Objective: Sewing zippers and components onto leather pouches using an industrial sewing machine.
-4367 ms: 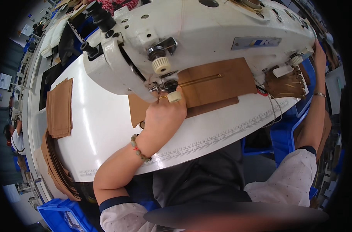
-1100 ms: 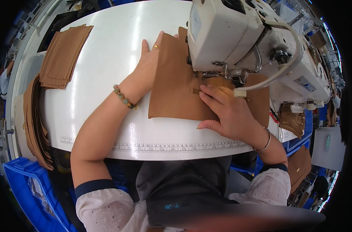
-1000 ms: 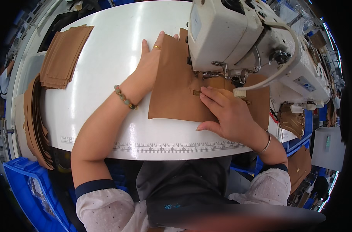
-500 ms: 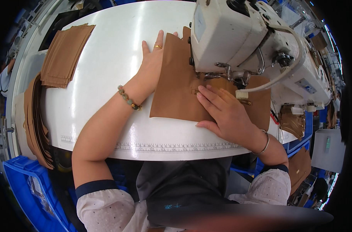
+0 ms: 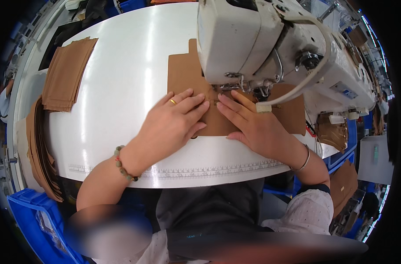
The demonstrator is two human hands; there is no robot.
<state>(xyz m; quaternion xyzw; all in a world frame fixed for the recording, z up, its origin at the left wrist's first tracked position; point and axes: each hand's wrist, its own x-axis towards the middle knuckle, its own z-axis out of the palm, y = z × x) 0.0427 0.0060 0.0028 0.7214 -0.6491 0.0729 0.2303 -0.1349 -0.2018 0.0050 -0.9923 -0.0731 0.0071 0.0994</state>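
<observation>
A flat brown fabric piece lies on the white table, its middle under the head of a white sewing machine. My left hand, with a ring and a beaded bracelet, rests on the fabric's near left part with fingers stretched out. Close beside it, my right hand lies flat on the fabric, fingertips just in front of the machine's presser foot area. A small stitched outline shows on the fabric between the fingertips. The needle itself I cannot make out. Both hands press on the cloth without grasping it.
A stack of brown fabric pieces lies at the table's far left. More brown pieces hang over the left edge, above a blue crate. A printed ruler strip runs along the near edge. Brown pieces also sit at the right.
My left hand has drawn back from the fabric's far left edge to its near part, beside the right hand. The fabric has turned so its near edge lies straighter.
</observation>
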